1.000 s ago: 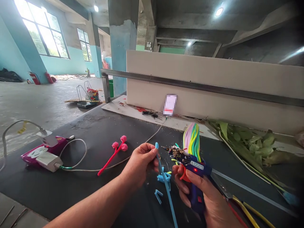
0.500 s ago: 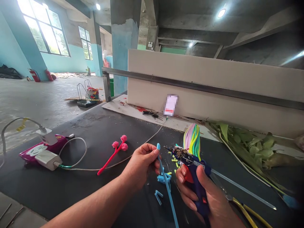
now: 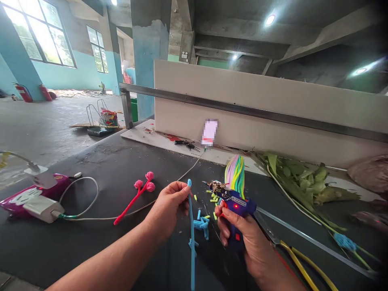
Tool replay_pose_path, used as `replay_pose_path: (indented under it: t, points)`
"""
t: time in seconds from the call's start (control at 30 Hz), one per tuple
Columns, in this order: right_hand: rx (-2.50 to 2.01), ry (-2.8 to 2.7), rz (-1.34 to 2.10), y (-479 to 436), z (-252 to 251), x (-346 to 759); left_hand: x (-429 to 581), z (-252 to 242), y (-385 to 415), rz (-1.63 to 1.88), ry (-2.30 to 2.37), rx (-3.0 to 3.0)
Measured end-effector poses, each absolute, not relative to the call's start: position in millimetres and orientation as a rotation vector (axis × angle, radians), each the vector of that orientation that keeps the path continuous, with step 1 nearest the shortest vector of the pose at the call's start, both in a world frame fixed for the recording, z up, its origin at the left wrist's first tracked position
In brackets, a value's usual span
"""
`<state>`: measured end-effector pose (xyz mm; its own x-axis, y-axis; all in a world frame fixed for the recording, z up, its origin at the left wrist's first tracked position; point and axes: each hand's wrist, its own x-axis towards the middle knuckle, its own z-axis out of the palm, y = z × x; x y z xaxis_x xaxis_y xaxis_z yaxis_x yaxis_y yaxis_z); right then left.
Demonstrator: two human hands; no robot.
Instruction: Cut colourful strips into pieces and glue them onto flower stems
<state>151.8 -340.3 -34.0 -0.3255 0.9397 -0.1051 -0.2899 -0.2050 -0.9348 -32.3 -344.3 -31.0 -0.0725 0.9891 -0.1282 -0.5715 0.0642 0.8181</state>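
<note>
My left hand (image 3: 168, 206) pinches a light blue pipe cleaner (image 3: 192, 238) near its rounded top end; the stem hangs down toward the frame's bottom. My right hand (image 3: 247, 240) is wrapped around a blue glue gun (image 3: 233, 202) with a lit red lamp, its crusted nozzle pointing left, a short gap from the pipe cleaner's tip. Cut blue and yellow pipe cleaner bits (image 3: 202, 222) lie on the black table (image 3: 115, 161) between my hands. A bundle of pastel pipe cleaners (image 3: 235, 171) stands just behind the gun.
A pink pipe-cleaner flower sprig (image 3: 136, 196) lies left of my hands. A magenta power strip with white chargers (image 3: 33, 194) and cables sits at far left. Green leaves (image 3: 300, 178), yellow-handled pliers (image 3: 295, 254) and a long glue stick (image 3: 315, 242) lie right. A white panel (image 3: 273, 109) backs the table.
The view has shifted a little to the right. Both hands have stayed close together, and the gun now sits more upright in my right hand. The pipe cleaner hangs straighter.
</note>
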Motion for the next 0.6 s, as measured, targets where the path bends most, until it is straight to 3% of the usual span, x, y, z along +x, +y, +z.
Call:
replay_pose_path:
  t: [0.27,0.6]
  points:
    - [-0.968,-1.265,1.568,-344.9,-30.6,148.5,-29.9,-30.5,-346.8,1.417,0.781,0.633]
    - [-1.167,-1.552,0.914,-356.2,-24.7,147.2,-28.5,-32.1,-348.5,1.354,0.727,0.715]
